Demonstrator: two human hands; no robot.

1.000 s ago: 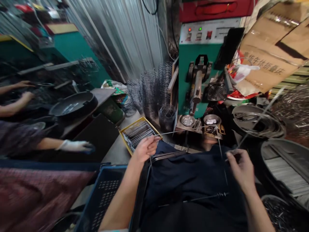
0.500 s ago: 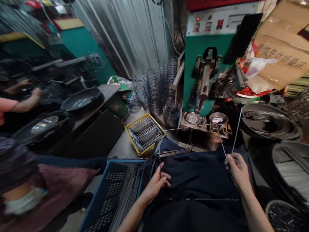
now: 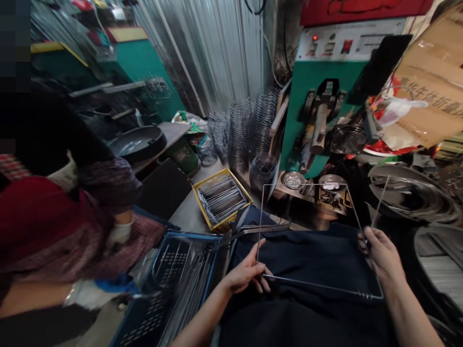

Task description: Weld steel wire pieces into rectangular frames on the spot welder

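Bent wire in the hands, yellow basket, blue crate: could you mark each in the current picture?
Bent wire [image 3: 311,284]: head view, on its near side.
Yellow basket [image 3: 239,184]: head view, on its right rim.
Blue crate [image 3: 135,318]: head view, on its left wall.

Metal-wire wkshp: green machine [image 3: 316,72] w/ ctrl panel; stacked wire rings [image 3: 240,135] L of machine, yellow crate [image 3: 231,216] of bent wires front-L, corrugated wall [image 3: 224,53] back-L.
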